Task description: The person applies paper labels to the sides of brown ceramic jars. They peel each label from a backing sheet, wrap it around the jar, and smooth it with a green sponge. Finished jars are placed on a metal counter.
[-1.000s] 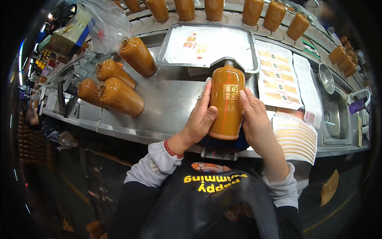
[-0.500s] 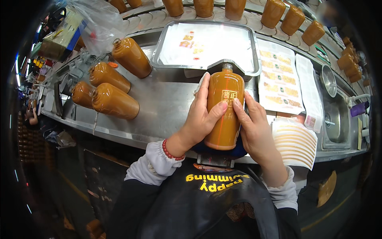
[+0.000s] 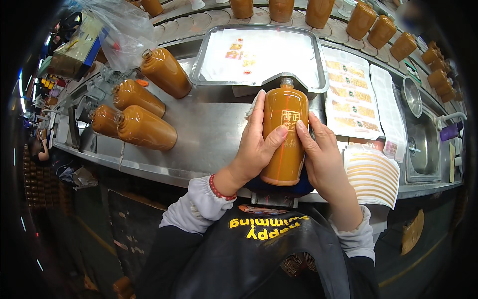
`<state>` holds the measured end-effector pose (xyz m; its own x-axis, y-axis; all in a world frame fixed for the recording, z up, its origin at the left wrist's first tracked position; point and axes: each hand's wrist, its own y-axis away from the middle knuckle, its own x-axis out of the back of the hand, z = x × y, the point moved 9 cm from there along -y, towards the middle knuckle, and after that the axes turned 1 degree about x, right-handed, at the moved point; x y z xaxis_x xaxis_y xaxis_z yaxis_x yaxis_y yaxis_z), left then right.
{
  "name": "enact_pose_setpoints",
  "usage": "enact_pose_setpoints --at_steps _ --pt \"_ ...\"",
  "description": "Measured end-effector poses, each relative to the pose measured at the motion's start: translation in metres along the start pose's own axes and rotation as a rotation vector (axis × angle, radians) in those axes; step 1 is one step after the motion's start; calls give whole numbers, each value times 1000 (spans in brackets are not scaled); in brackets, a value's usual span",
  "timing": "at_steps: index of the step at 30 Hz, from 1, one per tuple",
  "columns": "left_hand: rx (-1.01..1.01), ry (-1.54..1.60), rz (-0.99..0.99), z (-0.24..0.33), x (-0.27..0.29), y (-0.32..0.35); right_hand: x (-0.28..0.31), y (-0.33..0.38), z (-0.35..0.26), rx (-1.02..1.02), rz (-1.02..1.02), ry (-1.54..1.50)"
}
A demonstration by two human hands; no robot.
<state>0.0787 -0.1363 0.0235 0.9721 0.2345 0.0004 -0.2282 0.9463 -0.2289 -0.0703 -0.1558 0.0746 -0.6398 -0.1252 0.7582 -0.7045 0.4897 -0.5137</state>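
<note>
Between both hands lies a glossy brown bottle point(image 3: 285, 162), its bare neck pointing away from me toward a notched metal guide. Gold characters mark its upward face, and a thin red line of light runs down it. My left hand point(image 3: 260, 142) cups the left side, thumb lying on the face. Along the right side my right hand point(image 3: 321, 154) is curved, its thumb close to the gold print. Beneath the bottle, a dark blue support point(image 3: 256, 186) is mostly hidden. Just beyond the neck stands a metal tray point(image 3: 200, 65) holding a white sheet with a few red and gold decals.
Several brown bottles point(image 3: 149, 127) stand on the steel counter at left. More bottles point(image 3: 318, 12) ride a curved conveyor point(image 3: 199, 21) along the back. Decal sheets point(image 3: 351, 97) and a gold-striped sheet stack point(image 3: 371, 174) lie at right, before a sink point(image 3: 420, 149) and metal bowl point(image 3: 411, 97).
The bottles on the conveyor have shifted to the right. My view has moved slightly; both hands keep the same hold on the bottle.
</note>
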Motion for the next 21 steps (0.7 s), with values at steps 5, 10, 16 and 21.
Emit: enact_pose_setpoints --at_steps 5,10,16,21 --pt "-39 -50 10 4 -2 0 1 -1 2 2 6 4" --pt "25 211 -71 0 2 -1 6 -1 3 22 6 -31" --pt "9 117 -67 -6 0 3 3 2 6 20 -17 -19" --pt "26 114 -66 -5 2 2 7 -2 6 51 -44 -1"
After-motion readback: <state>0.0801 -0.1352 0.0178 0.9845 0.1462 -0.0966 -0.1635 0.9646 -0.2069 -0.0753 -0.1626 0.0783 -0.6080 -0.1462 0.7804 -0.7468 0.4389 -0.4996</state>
